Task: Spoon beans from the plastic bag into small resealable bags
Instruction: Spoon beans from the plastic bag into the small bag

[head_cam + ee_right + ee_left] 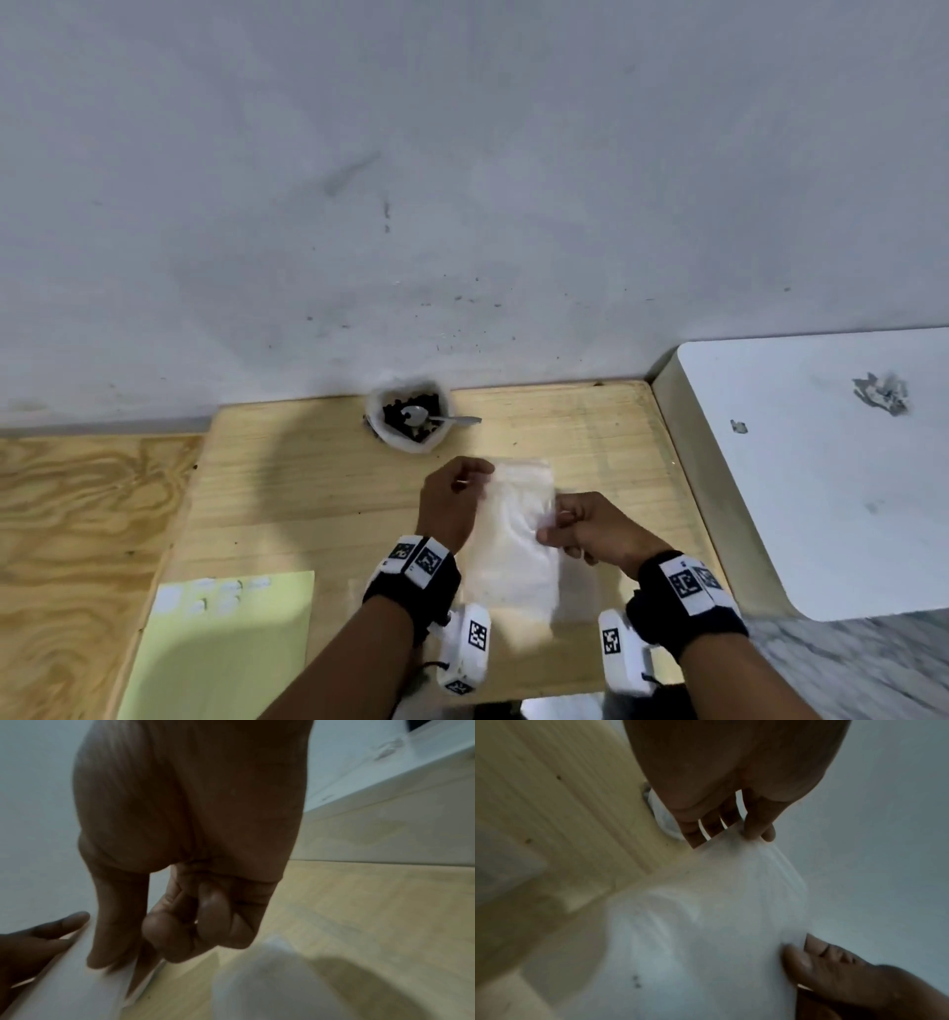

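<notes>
A clear small resealable bag [513, 539] hangs above the wooden table [308, 488], held between both hands. My left hand [454, 496] pinches its upper left edge; in the left wrist view the left hand [734, 825] grips the bag [718, 912] at its top corner. My right hand [575, 524] pinches the bag's right edge; the right wrist view shows its thumb and finger [115, 953] on the bag [77, 983]. A white plastic bag [408, 419] of dark beans stands by the wall, with a metal spoon [436, 417] resting in it.
A pale green sheet [231, 642] with small white stickers lies at the table's front left. A white table [821, 462] with bits of foil stands to the right. A darker plywood surface [77, 539] adjoins on the left. The grey wall [462, 205] runs behind.
</notes>
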